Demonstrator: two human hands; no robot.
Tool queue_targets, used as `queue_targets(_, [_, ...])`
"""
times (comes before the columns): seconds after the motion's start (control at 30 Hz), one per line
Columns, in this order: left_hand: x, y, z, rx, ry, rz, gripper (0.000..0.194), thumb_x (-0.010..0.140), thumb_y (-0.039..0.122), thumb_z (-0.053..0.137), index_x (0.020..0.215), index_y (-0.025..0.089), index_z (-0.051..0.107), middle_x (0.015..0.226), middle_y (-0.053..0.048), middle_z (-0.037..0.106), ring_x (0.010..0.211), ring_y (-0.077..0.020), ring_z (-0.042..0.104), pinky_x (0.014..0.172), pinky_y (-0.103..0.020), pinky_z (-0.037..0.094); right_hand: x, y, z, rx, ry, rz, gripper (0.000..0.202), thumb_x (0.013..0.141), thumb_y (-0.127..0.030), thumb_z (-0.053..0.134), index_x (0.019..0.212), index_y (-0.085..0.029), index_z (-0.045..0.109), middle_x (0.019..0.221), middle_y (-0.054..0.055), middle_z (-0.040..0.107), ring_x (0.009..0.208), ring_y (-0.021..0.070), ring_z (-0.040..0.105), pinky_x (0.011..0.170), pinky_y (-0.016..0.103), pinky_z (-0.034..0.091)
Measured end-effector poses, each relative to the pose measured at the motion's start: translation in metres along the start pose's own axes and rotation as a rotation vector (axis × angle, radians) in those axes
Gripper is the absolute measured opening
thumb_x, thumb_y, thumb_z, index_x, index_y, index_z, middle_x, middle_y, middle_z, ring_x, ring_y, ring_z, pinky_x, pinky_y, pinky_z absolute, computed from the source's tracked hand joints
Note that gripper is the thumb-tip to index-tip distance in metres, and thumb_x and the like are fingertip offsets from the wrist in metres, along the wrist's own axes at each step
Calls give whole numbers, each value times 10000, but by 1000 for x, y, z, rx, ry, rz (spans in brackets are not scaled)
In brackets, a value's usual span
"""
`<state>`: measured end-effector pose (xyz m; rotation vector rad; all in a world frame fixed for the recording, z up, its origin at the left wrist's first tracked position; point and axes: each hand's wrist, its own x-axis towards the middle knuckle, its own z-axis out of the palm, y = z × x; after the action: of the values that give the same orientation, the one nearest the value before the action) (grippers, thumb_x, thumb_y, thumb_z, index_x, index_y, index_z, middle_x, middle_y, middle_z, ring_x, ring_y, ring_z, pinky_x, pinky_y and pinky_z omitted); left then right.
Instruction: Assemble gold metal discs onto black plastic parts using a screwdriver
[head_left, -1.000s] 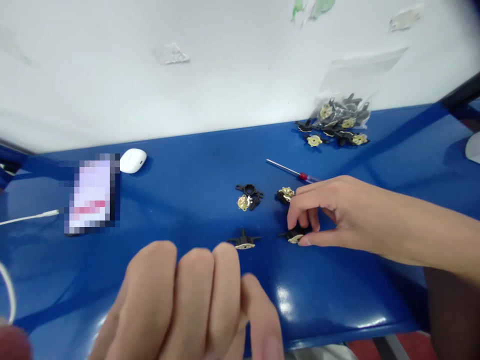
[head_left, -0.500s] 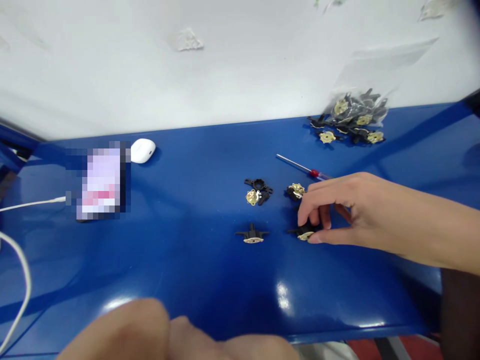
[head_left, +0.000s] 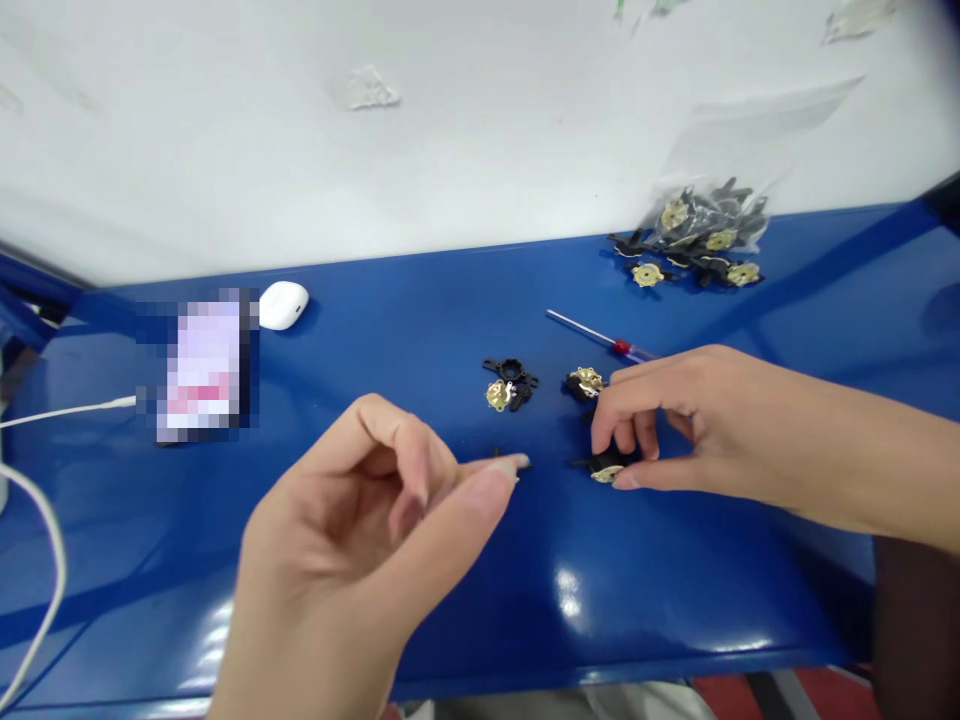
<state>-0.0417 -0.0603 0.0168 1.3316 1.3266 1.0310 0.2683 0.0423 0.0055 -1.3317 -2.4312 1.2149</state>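
Note:
My right hand (head_left: 675, 430) pinches a small black plastic part with a brass-coloured plate (head_left: 606, 473) between thumb and fingers, low over the blue tabletop. My left hand (head_left: 360, 520) reaches in from the lower left, its thumb and index finger pressed together. Its fingertips cover most of another black part (head_left: 527, 465), so whether they grip it is hidden. Behind the hands lie a black ring-shaped piece (head_left: 512, 369) and a loose brass plate (head_left: 498, 395). Beside my right fingers sits one more brass-and-black part (head_left: 588, 380).
A screwdriver (head_left: 619, 347) with a red-and-clear handle lies behind my right hand. Several similar parts (head_left: 647, 275) and a clear bag (head_left: 712, 215) of them rest against the wall. A phone (head_left: 204, 370), a white earbud case (head_left: 284, 306) and a white cable (head_left: 52, 560) are at left.
My left hand has risen from the bottom edge toward the middle, its fingertips now over the left black part. My right hand keeps its hold and place; the view has shifted slightly.

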Motion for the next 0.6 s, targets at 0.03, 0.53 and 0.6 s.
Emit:
queue_targets(0.03, [16,3,4,-20,31,-26,292,1008,287,900,920,311,623,848,50,548,824,-182,772,951,-388,764,0,-2,0,-2,4,9,146,921,-416,913,989,-334,814,872,-20,783,740,185,717,606,318,486])
queue_targets(0.53, [80,-7,-3,-110,-73,79,328,940,97,918,1077,256,666,936,56,763,947,-179,866,979,-303,703,2,0,-1,25,-16,41,145,938,-445,908,1009,-351,822,918,-8,804,760,194,741,588,319,477])
queue_targets(0.6, [79,-12,-5,-89,-69,98,334,959,103,896,1131,280,671,867,80,652,961,-194,868,993,-319,696,1,-4,0,35,3,47,124,939,-408,905,995,-334,822,904,-11,795,750,181,727,596,324,463])
